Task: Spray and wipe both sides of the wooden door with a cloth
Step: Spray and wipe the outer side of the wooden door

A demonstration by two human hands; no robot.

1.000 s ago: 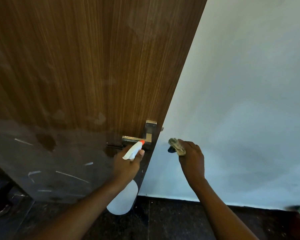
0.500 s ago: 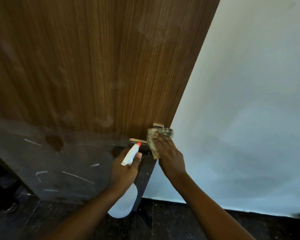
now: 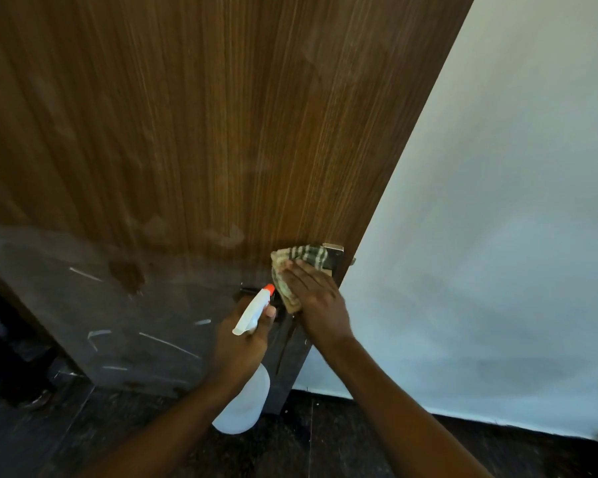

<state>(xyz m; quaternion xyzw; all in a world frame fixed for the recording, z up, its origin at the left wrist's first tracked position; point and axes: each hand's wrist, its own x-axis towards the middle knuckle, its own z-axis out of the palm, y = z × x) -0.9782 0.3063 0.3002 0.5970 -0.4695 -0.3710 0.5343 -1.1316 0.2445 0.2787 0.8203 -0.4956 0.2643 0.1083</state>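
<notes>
Door (image 3: pixel 221 115): brown wood grain on top, dark grey panel (image 3: pixel 94 315) on the lower part, standing open with its edge toward the white wall (image 3: pixel 497 236). Faint smears show on the wood. The grey panel has several pale scratches (image 3: pixel 168 343) and 1 brown patch (image 3: pixel 126 276).

Right hand (image 3: pixel 320 303): fingers straight and flat, pressing the cloth (image 3: pixel 301 258) against the door near its edge, right at the handle (image 3: pixel 335 252). Cloth is checked, beige-green and bunched, and covers most of the handle; only a metal corner sticks out at right.

Left hand (image 3: pixel 240 345): fingers wrapped round the neck of the bottle (image 3: pixel 246 405), gripping it. Bottle is white and translucent, its body hanging below the hand, with the orange nozzle (image 3: pixel 269 290) pointing up toward the door, just left of the cloth. The 2 hands are close together but not touching.

Dark floor (image 3: pixel 342 453) below. Far left past the door is dark and unclear.
</notes>
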